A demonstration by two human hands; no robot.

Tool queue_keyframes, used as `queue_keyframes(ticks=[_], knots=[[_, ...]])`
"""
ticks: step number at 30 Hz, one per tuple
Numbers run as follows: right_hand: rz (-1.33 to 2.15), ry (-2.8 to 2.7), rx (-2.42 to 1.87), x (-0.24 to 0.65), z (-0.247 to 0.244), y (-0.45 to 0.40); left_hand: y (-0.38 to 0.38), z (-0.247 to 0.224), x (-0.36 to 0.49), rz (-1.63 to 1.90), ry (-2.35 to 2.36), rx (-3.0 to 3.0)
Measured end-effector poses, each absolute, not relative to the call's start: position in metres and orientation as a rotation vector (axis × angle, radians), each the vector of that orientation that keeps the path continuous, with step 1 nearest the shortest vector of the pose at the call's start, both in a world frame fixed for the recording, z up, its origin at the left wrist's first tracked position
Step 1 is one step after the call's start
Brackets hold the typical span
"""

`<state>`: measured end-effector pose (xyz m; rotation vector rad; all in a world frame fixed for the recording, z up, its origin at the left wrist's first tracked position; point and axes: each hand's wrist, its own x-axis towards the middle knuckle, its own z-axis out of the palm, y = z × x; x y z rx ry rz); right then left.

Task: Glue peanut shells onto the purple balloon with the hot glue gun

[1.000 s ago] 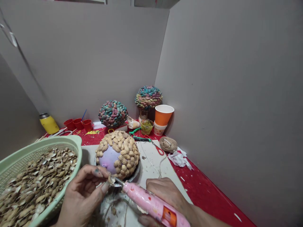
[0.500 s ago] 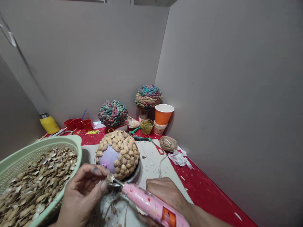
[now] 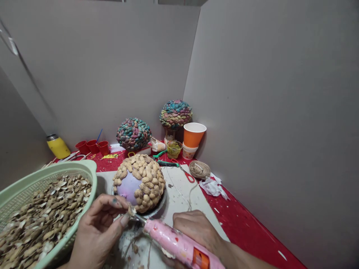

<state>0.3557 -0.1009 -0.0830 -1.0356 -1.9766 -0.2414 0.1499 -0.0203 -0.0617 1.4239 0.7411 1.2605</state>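
Between the thumb and fingertips of my left hand (image 3: 101,226) is a peanut shell (image 3: 131,210), its hollow side toward the tool. My right hand (image 3: 198,229) grips a pink hot glue gun (image 3: 171,237) with an orange window on its body. The metal nozzle touches or nearly touches the shell; I cannot tell which. Just beyond my hands, a purple ball (image 3: 129,186) largely covered in peanut shells (image 3: 150,179) rests in a shallow metal dish (image 3: 161,207). A bare purple patch faces my left hand.
A green basket (image 3: 94,179) of peanut shells stands at left. Behind are two colourful shell-covered balls (image 3: 134,133), red cups (image 3: 103,148), a yellow bottle (image 3: 58,147) and an orange paper cup (image 3: 194,136). Red-handled scissors (image 3: 188,176), twine (image 3: 199,170) and crumpled tissue (image 3: 214,187) lie right.
The peanut shell has tilted slightly at the nozzle, in my left fingers. Both hands and the glue gun stay almost in place; the ball has not moved.
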Motion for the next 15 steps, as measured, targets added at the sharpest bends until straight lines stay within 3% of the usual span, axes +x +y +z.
queue_keyframes(ticks=[15], knots=[[-0.206,-1.967,-1.017,0.3555,-0.0815,-0.1009,-0.0206,-0.0648,0.1491,1.213,0.749,1.478]])
